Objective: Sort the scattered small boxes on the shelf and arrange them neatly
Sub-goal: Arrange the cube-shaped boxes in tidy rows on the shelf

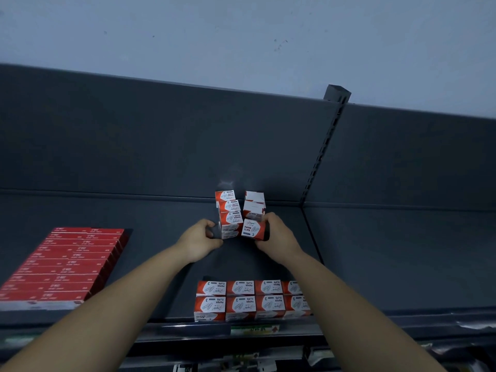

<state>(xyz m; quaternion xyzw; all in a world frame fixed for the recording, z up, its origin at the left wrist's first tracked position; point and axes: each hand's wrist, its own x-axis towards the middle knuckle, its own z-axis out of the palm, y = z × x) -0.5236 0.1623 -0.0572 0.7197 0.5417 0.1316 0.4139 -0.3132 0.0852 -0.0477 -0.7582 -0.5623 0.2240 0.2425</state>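
1. I see a dark shelf [161, 224] from above, and both of my person's bare arms reach in from 6 o'clock.
2. The right hand [276, 237] has its fingers curled round one small red and white box [253, 229]. It says "PAPER CLIPS 3" on the side I can read. This held box is near the middle of the shelf, toward the back.
3. The left hand [200, 241] is at 9 o'clock from the held box. Its fingers are curled and it is right beside the near end of the left row [228, 210]. I cannot tell if it pinches a box there.
4. The left row is a line of the same little boxes going back toward 12 o'clock, up to the back panel [161, 143].
5. The right row [254, 204] is just beside it, at 12 o'clock from the held box. It shows white sides.
6. At 6 o'clock, by the shelf's front edge, a front block [252, 300] of the same boxes stands neat, in two lines of four, touching each other.
7. At 8 o'clock, many flat red boxes [61, 267] lie packed tight together.
8. All the boxes are closed, so I cannot see inside them.
9. A slotted post [322, 157] goes up at 2 o'clock.
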